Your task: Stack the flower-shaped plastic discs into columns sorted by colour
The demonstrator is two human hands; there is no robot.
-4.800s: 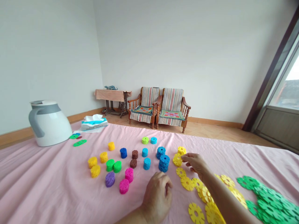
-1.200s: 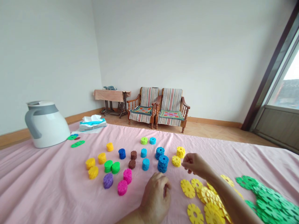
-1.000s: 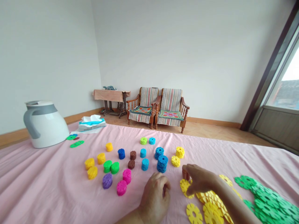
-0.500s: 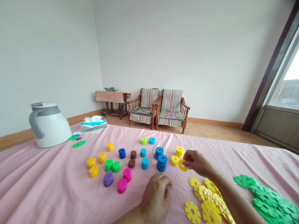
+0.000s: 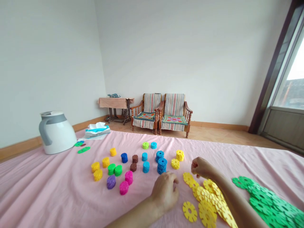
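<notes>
My right hand (image 5: 201, 167) hovers over the cloth with its fingers curled in and nothing visible in them. Just left of its fingertips, a yellow snowflake disc (image 5: 187, 178) lies at the far end of a spread of yellow discs (image 5: 206, 194). My left hand (image 5: 166, 191) is loosely bent above the cloth, thumb and forefinger apart, holding nothing. Past its fingers stands a tall stack of blue discs (image 5: 162, 166), with a second blue stack (image 5: 160, 155) behind it. Two short yellow stacks, a nearer one (image 5: 175, 164) and a farther one (image 5: 180, 155), stand beyond my hands.
Small stacks of pink (image 5: 123, 187), purple (image 5: 111, 182), green (image 5: 118, 170), brown (image 5: 133, 167) and orange-yellow (image 5: 98, 175) discs dot the pink cloth (image 5: 78, 196). A green disc pile (image 5: 268, 202) lies right. A white jug (image 5: 59, 136) and tissue box (image 5: 97, 131) stand far left.
My right hand has moved nearer and let go of the yellow disc, which now lies by the spread. My left hand has shifted right and slightly forward. The view has tilted slightly.
</notes>
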